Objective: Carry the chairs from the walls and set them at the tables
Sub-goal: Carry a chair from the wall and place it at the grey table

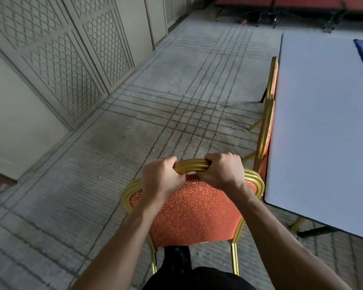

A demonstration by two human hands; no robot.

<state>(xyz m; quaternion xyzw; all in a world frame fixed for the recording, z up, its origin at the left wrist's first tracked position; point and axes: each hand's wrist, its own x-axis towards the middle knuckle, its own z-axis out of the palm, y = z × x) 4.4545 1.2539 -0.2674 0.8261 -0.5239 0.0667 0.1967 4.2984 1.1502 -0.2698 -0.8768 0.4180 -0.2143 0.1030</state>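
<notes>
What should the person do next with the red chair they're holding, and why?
Probably turn the red chair toward the table and set it down near the corner. Both the left hand and right hand grip its gold top rail, and two chairs already line that table edge.

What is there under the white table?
The far chair and the near chair stand pushed under the table: only backs and some legs show. The tabletop hides their seats.

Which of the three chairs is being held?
The nearest chair: left hand and right hand grip its gold top rail. The other two stand at the table.
</notes>
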